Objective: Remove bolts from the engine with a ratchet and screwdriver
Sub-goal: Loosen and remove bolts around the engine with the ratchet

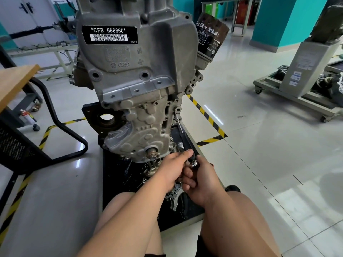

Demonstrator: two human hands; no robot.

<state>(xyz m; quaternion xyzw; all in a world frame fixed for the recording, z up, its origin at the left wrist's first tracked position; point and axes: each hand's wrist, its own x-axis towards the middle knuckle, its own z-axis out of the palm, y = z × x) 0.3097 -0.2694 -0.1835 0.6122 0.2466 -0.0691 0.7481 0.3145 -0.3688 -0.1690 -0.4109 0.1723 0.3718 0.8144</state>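
Observation:
A grey engine stands upright on a black mat, carrying a label that reads CFB 666660. A long screwdriver-type tool runs from a bolt hole on the engine's right edge down to my hands. Its tip sits at the bolt. My right hand grips the black handle near its chrome end. My left hand reaches alongside, its fingers curled against the same handle. Both hands meet just below the engine's crank end.
A black oil filter juts from the engine's upper right. A wooden desk and black chair frame stand left. A grey wheeled stand sits far right. Loose metal parts lie on the mat between my knees.

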